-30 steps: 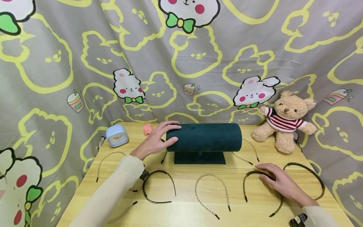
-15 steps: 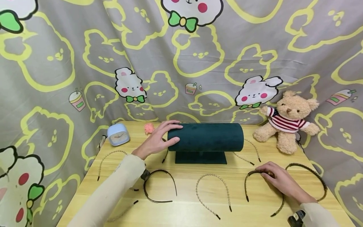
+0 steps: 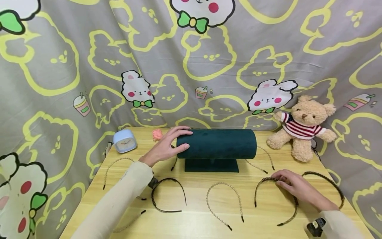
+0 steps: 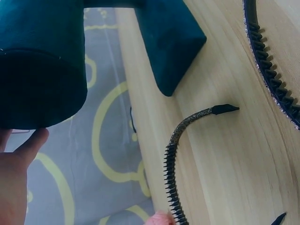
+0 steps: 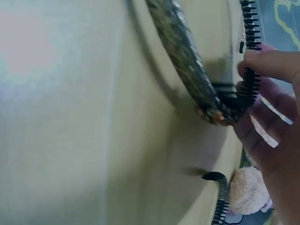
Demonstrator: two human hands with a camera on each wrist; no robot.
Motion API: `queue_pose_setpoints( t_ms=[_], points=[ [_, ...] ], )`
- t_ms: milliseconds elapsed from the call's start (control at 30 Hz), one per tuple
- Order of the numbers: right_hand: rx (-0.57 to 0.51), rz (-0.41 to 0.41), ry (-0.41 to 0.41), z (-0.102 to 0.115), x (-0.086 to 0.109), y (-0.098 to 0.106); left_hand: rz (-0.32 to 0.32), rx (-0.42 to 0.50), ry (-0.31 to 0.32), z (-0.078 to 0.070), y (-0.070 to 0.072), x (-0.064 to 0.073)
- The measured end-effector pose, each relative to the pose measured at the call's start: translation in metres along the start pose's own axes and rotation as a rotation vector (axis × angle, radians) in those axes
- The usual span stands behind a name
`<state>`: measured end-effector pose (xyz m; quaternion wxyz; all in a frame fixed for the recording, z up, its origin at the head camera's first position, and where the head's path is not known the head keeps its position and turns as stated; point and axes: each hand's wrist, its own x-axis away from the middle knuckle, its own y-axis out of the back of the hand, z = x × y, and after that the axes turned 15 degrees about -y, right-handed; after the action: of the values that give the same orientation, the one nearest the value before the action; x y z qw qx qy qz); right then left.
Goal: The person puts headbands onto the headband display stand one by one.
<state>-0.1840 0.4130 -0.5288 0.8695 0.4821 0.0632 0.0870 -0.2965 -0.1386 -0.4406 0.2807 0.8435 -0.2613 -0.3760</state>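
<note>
My left hand [image 3: 167, 146] rests on the left end of a dark green velvet roll stand [image 3: 219, 144], fingers over the top and thumb on the front. In the left wrist view, the thumb [image 4: 33, 145] touches the roll's round end [image 4: 42, 89]. At the right, my right hand [image 3: 296, 187] pinches the top of a dark headband [image 3: 258, 187]. The right wrist view shows that toothed headband [image 5: 183, 56] between thumb and fingers, partly raised from the table. Right of this hand lies another dark headband [image 3: 331, 182], partly hidden by the forearm.
A black headband [image 3: 153, 196] and a pale beaded headband [image 3: 208, 200] lie in front of the stand. Several others lie around, including a pale one [image 3: 111, 164] at left. At the back are a blue clock [image 3: 124, 141], a pink object [image 3: 157, 134] and a teddy bear [image 3: 301, 129].
My right hand has come down onto the dark headband, gripped it, and shifted it slightly, tilting it up. My left hand stays on the roll stand.
</note>
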Motion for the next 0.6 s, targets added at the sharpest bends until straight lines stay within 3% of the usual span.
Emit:
queue_pose_setpoints(
  t_ms=[333,600],
  points=[
    [-0.114,0.095,-0.074,-0.004,0.008,0.014,-0.002,0.006,-0.006,0.001,0.001,0.000],
    [-0.397,0.263,-0.185,-0.017,0.015,0.017,0.000,0.008,0.000,-0.001,0.001,0.000]
  ],
)
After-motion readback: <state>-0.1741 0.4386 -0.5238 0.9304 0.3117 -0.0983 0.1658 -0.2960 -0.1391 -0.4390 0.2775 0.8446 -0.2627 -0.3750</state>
